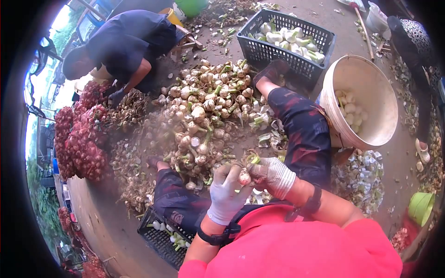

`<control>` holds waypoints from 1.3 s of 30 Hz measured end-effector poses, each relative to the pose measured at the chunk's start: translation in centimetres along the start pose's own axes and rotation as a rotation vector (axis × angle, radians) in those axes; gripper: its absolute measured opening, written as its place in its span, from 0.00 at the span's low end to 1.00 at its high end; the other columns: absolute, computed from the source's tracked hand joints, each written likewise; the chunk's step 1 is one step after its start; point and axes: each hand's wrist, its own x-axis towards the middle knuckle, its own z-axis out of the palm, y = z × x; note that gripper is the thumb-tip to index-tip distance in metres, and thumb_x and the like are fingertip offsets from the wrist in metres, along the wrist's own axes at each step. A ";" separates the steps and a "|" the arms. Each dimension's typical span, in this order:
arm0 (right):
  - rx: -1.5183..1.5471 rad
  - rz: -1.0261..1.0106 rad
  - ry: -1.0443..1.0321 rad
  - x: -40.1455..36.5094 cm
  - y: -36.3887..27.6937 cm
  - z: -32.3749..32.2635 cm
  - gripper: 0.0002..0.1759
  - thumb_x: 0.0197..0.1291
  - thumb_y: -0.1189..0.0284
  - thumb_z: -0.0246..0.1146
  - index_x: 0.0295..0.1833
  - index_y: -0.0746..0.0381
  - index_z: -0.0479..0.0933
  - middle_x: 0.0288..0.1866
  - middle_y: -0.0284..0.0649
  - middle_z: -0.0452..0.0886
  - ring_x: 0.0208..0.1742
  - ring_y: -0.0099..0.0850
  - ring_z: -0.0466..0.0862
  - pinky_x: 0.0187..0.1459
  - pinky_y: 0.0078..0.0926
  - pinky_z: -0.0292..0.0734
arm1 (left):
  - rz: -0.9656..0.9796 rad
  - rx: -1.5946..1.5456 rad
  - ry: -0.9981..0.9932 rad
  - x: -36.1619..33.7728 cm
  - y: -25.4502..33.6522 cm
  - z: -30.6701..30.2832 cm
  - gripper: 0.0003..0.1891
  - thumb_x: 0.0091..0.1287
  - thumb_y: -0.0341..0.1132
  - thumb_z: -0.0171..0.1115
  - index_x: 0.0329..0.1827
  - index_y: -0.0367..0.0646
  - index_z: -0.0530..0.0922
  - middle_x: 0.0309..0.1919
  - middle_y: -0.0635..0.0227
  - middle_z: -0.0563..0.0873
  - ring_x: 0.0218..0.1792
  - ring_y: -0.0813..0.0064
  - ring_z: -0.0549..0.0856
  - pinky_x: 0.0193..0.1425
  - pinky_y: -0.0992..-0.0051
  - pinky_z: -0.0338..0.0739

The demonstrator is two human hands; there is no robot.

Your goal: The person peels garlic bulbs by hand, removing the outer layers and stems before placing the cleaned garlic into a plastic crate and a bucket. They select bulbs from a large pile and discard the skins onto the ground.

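A garlic bulb [244, 177] with pinkish-white skin is pinched between my two gloved hands, just above my lap. My left hand [227, 192] wears a pale glove and has its fingers closed around the bulb's near side. On the other side, my right hand [277, 177], in a white knit glove, has its fingers curled against the same bulb. A green stalk piece [253, 158] shows beside the right fingers. Whether a tool sits inside the right hand is hidden. In front of my hands spreads a large heap of unpeeled garlic [204, 106] with stalks and roots.
A black crate [252, 44] of whitish peeled garlic stands ahead; another crate [160, 243] is by my left leg. A white bucket [331, 88] with bulbs leans at right. Peeled skins [359, 180] litter the floor. A co-worker [125, 41] bends over red net bags [83, 143].
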 end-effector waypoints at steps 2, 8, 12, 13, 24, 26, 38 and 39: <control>-0.027 -0.016 -0.066 -0.2 0.5 -0.5 0.11 0.65 0.65 0.59 0.35 0.61 0.77 0.21 0.29 0.72 0.20 0.19 0.69 0.21 0.20 0.63 | -0.022 -0.027 0.016 -0.1 0.5 -0.3 0.28 0.42 0.29 0.72 0.51 0.38 0.76 0.43 0.56 0.77 0.40 0.61 0.80 0.43 0.69 0.76; -0.457 -0.195 -0.040 -1.7 0.2 0.0 0.12 0.66 0.67 0.55 0.40 0.64 0.78 0.24 0.30 0.77 0.23 0.21 0.75 0.25 0.22 0.71 | -0.362 -0.380 -0.076 -0.8 0.9 -1.3 0.28 0.48 0.33 0.74 0.53 0.37 0.75 0.42 0.61 0.78 0.38 0.73 0.80 0.41 0.72 0.77; -0.906 -0.589 -0.025 -0.6 0.7 -0.9 0.11 0.64 0.70 0.54 0.39 0.66 0.78 0.23 0.32 0.76 0.24 0.20 0.75 0.27 0.22 0.71 | -1.206 -1.978 -0.151 -0.4 0.0 -0.1 0.24 0.64 0.55 0.57 0.47 0.41 0.77 0.27 0.66 0.82 0.18 0.74 0.78 0.20 0.80 0.71; -0.670 -0.388 -0.078 -1.1 0.5 -0.8 0.11 0.63 0.69 0.54 0.39 0.66 0.78 0.23 0.33 0.76 0.24 0.20 0.75 0.27 0.23 0.72 | -1.407 -1.865 -0.062 -0.3 0.1 0.4 0.24 0.65 0.56 0.55 0.46 0.41 0.77 0.25 0.67 0.81 0.15 0.73 0.76 0.18 0.80 0.69; 0.209 0.117 -0.393 -1.9 -0.2 -2.8 0.15 0.59 0.66 0.61 0.43 0.67 0.77 0.14 0.29 0.66 0.12 0.16 0.59 0.17 0.15 0.54 | -0.962 -1.346 -0.292 0.0 0.5 -0.3 0.38 0.54 0.49 0.69 0.63 0.34 0.66 0.38 0.64 0.82 0.33 0.76 0.81 0.31 0.81 0.75; 0.452 0.151 -0.439 -1.6 0.4 -3.6 0.14 0.59 0.65 0.62 0.39 0.67 0.76 0.15 0.29 0.67 0.12 0.16 0.59 0.17 0.15 0.53 | -0.919 -1.208 -0.183 0.3 0.6 -0.2 0.29 0.57 0.31 0.69 0.60 0.31 0.68 0.43 0.67 0.81 0.43 0.77 0.80 0.43 0.82 0.76; -1.642 -0.680 0.194 1.4 -1.8 -3.8 0.10 0.51 0.66 0.60 0.28 0.61 0.76 0.23 0.47 0.78 0.26 0.45 0.81 0.27 0.40 0.75 | -0.785 -1.116 -0.079 -0.4 -1.0 -1.4 0.06 0.64 0.29 0.60 0.39 0.35 0.78 0.32 0.67 0.81 0.28 0.76 0.83 0.29 0.80 0.81; -1.636 -0.576 0.000 0.9 -1.9 -3.9 0.11 0.53 0.65 0.57 0.29 0.62 0.78 0.23 0.49 0.79 0.27 0.47 0.81 0.29 0.42 0.76 | -0.800 -1.224 -0.009 -0.7 -1.5 -1.3 0.08 0.64 0.30 0.60 0.42 0.36 0.77 0.32 0.66 0.82 0.28 0.75 0.84 0.30 0.79 0.82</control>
